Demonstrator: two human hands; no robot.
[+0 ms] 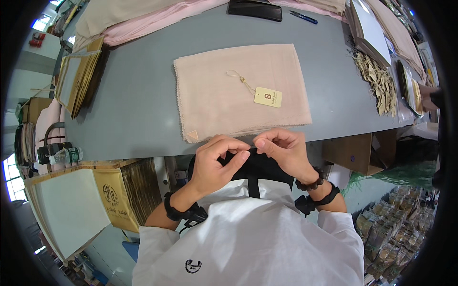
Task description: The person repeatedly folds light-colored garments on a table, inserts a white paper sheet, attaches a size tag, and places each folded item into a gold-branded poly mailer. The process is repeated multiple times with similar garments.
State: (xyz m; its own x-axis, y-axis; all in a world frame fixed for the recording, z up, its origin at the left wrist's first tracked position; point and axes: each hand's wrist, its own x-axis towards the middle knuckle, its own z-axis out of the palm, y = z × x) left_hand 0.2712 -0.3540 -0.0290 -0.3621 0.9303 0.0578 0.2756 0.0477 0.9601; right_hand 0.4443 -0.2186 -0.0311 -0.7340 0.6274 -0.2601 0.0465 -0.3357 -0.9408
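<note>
Both my hands are just off the table's near edge, by the front hem of a folded pale pink cloth (219,95). The thumb and forefinger of my left hand (215,161) are pinched together. My right hand (286,152) pinches close beside it, the fingertips nearly meeting. Whatever thin thing may be between them is too small to make out. On the cloth lies a cream hang tag (268,97) with a looped cord (247,85). A small triangular patch (192,135) marks the cloth's near left corner.
At the grey table's (138,86) back lie a black case (255,9) and a dark blue pen-like tool (304,17). Golden-brown packets (81,78) stand at left; a bunch of tan tags (377,78) hangs at right. Below the table are a cardboard box (358,155) and several wrapped packages (398,224).
</note>
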